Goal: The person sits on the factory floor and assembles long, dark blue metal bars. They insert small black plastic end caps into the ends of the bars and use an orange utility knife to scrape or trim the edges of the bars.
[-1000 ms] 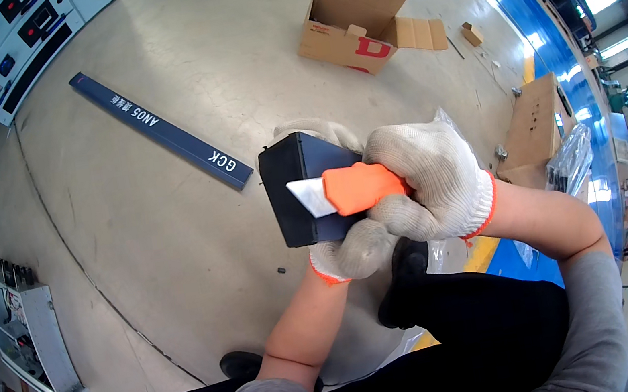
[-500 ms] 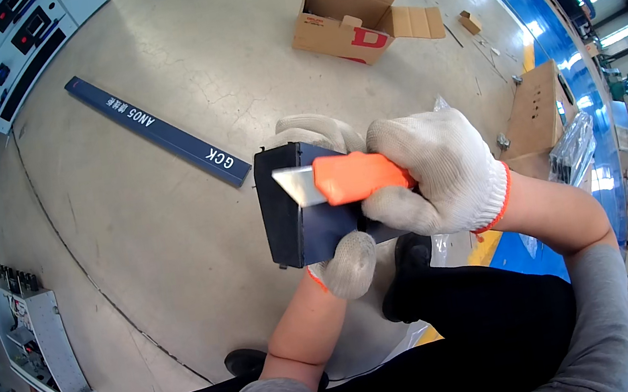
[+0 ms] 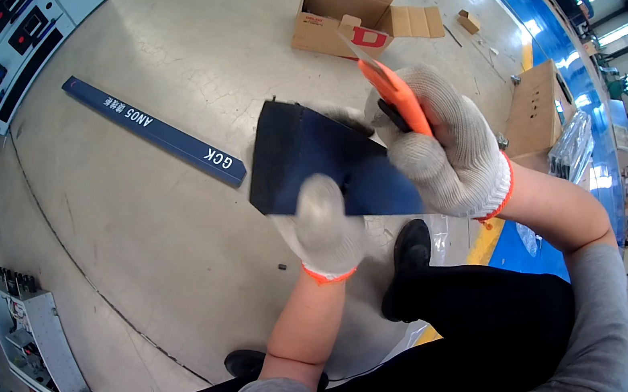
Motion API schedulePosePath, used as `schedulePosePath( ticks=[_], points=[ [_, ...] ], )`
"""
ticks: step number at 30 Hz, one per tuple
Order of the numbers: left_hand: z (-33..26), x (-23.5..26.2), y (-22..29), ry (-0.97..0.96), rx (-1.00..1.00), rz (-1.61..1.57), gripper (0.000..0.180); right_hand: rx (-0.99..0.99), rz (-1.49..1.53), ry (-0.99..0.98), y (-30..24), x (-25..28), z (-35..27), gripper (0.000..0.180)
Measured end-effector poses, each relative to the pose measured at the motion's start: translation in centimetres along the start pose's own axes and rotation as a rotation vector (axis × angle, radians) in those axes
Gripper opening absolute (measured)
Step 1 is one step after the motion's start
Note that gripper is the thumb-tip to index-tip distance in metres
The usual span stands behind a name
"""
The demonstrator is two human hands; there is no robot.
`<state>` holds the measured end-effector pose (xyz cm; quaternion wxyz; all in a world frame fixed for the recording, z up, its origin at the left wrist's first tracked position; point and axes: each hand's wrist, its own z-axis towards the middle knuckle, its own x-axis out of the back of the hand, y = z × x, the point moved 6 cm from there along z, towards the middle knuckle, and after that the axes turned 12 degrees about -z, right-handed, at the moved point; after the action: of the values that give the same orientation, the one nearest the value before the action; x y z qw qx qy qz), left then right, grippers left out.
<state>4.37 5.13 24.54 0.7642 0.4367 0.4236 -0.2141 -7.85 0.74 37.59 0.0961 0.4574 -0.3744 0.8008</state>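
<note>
L hand (image 3: 324, 227) grips dark panel (image 3: 325, 163) from below; R hand (image 3: 449, 151) clamps orange knife (image 3: 394, 91) at panel's upper-right edge, blade pointing up-left.

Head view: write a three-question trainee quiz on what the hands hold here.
1. True or false: the right hand grips an orange knife.
2. What does the left hand hold?
A. cardboard box
B. dark panel
C. blue strip
3. Fill in: the blue strip lies on the ____.

Key:
1. True.
2. B, the dark panel.
3. Floor.
</note>
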Motion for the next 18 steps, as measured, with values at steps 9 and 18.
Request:
schedulePosePath(
  ticks=[9, 18],
  points=[
    [-0.3, 2.5, -0.1, 0.259, -0.051, 0.163, 0.059, 0.059, -0.211, 0.007, 0.8, -0.4, -0.2, 0.027],
    [-0.5, 0.7, 0.2, 0.185, -0.171, 0.165, 0.086, 0.1, -0.331, 0.059, 0.0, -2.3, -1.2, 0.034]
  ],
)
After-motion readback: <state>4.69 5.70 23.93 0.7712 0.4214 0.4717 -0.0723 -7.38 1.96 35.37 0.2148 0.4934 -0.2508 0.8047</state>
